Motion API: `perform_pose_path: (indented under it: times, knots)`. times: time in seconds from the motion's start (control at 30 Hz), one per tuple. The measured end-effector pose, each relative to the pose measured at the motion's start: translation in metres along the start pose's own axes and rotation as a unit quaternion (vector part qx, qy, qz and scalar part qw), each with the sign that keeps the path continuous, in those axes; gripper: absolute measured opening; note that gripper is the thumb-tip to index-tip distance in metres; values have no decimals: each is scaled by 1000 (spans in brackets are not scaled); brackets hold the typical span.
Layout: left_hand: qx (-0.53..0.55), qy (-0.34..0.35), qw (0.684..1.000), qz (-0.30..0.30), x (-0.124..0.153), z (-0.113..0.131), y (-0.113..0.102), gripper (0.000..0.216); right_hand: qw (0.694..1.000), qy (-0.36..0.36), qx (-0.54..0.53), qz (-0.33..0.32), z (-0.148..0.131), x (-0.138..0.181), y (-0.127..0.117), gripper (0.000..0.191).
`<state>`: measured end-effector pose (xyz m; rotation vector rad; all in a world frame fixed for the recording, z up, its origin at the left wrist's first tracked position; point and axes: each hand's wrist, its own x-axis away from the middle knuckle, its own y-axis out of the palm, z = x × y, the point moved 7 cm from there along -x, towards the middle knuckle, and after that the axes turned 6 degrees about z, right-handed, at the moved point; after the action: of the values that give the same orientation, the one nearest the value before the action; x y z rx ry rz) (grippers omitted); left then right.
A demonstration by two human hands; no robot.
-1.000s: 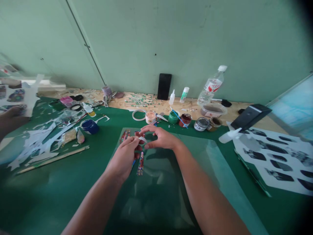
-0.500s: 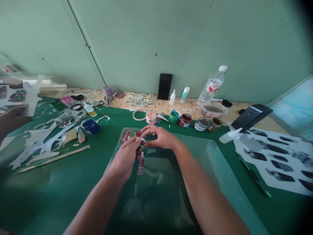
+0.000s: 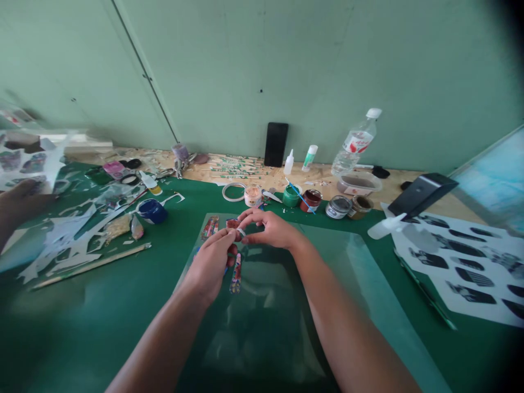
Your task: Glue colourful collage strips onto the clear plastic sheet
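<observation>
At the middle of the table my left hand (image 3: 210,265) pinches a small piece with a white edge (image 3: 241,232) between thumb and fingers. My right hand (image 3: 272,229) meets it from the other side, its fingertips curled at the same piece; whether they grip it I cannot make out. Below the hands a narrow colourfully patterned cutout (image 3: 236,274) lies on a clear plastic sheet (image 3: 339,251). Another patterned cutout (image 3: 210,226) lies at the sheet's far left corner. A reddish one (image 3: 232,223) shows just behind my fingers, partly hidden.
Paint jars stand behind the sheet, among them a green jar (image 3: 291,195) and a blue jar (image 3: 151,211). A water bottle (image 3: 357,143) and a phone (image 3: 276,144) stand by the wall. Paper scraps (image 3: 84,234) lie left. Another person's hand (image 3: 27,199) holds printed paper. A printed sheet (image 3: 466,262) lies right.
The small piece has turned slightly between my fingers, showing its white edge more. At the left the other person's hand and printed paper have shifted a little. My arms have hardly moved.
</observation>
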<state>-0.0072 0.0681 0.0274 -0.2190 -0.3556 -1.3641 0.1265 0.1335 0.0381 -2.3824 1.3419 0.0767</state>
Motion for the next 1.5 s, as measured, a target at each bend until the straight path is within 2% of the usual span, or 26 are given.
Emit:
perform_pose_path:
  times: [0.1,0.2,0.33,0.37,0.43,0.6,0.8,1.0,1.5]
  knots:
    - [-26,9,999,25,1,3,-5,33,1000,13,-9,17,1,0,-3,25]
    - [-138,95,984,58,1,12,-12,34,998,35,-37,38,7,1,-6,25]
    - [-335,263,902,73,4,23,-4,40,991,53,-102,68,17,3,-10,24]
    - [-357,283,887,72,5,22,0,43,988,55,-121,78,19,3,-11,24]
    - [-365,304,877,70,4,21,8,48,982,54,-158,93,21,3,-13,24]
    - [-322,319,885,104,0,19,20,44,967,41,-224,111,20,3,-15,22]
    - [-289,335,889,118,-2,17,24,33,966,60,-231,102,23,3,-14,23]
    - [-274,340,894,104,-4,16,23,21,965,62,-236,91,24,4,-14,25]
    - [-261,343,896,103,-4,16,23,16,968,70,-228,78,23,5,-14,34]
